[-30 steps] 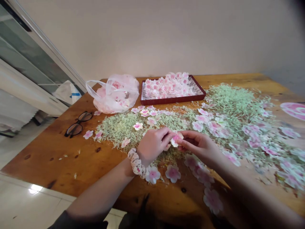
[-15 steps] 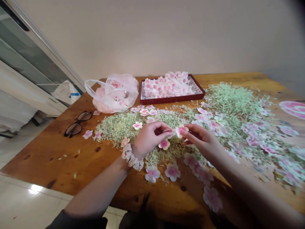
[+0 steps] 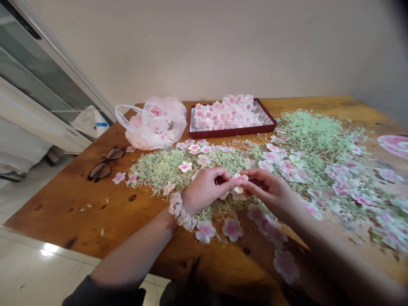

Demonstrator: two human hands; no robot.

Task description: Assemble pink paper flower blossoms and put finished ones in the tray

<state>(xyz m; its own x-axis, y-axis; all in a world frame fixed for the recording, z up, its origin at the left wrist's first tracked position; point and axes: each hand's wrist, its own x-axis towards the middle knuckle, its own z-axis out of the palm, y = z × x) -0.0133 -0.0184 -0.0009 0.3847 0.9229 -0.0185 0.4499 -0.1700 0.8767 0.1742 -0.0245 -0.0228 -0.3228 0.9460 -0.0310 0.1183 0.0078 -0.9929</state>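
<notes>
My left hand [image 3: 207,187], with a patterned scrunchie [image 3: 181,212] round its wrist, has thumb and fingers pinched at a pink-and-white artificial flower [image 3: 239,180]. From the other side my right hand [image 3: 270,189] grips the same flower between thumb and fingers. The fingers hide part of the flower, and whatever small piece may lie between them does not show. Beneath both hands spreads a bed of pale green stamen-like bits [image 3: 156,170]. Single flat flowers, such as a pink blossom [image 3: 232,229], lie loose around it.
At the back, a dark red tray [image 3: 236,131] holds a heap of flowers. Left of it stands a sheer white bag [image 3: 153,127] with pink petals inside. Glasses [image 3: 100,171] lie on the wooden table [image 3: 70,212]. A green strand pile [image 3: 318,131] sits at right, with scattered flowers.
My hands have come closer together, and my left fingertips now meet the flower that my right hand held. The view has shifted slightly.
</notes>
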